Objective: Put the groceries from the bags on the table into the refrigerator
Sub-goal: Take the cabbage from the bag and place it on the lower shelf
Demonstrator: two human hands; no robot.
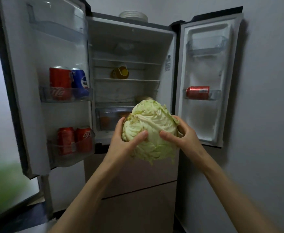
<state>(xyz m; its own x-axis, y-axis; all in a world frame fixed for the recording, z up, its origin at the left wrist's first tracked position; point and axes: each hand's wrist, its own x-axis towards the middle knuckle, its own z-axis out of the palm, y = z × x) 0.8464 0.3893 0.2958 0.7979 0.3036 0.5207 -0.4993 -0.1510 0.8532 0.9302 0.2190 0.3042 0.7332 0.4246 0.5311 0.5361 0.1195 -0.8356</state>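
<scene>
A large pale green cabbage (150, 130) is held in front of the open refrigerator (131, 47). My left hand (126, 140) grips its left side and my right hand (180, 135) grips its right side, thumbs on the near face. Both refrigerator doors stand wide open. The cabbage sits level with the lowest shelf and the clear drawer (111, 116), just outside the compartment. The bags and the table are out of view.
The left door (42, 47) carries red cans (59, 83), a blue can (80, 81) and two more red cans (74, 140) lower down. A red can (198, 93) lies in the right door. A yellow-lidded jar (120, 72) stands on a middle shelf. Plates (133, 15) sit on top.
</scene>
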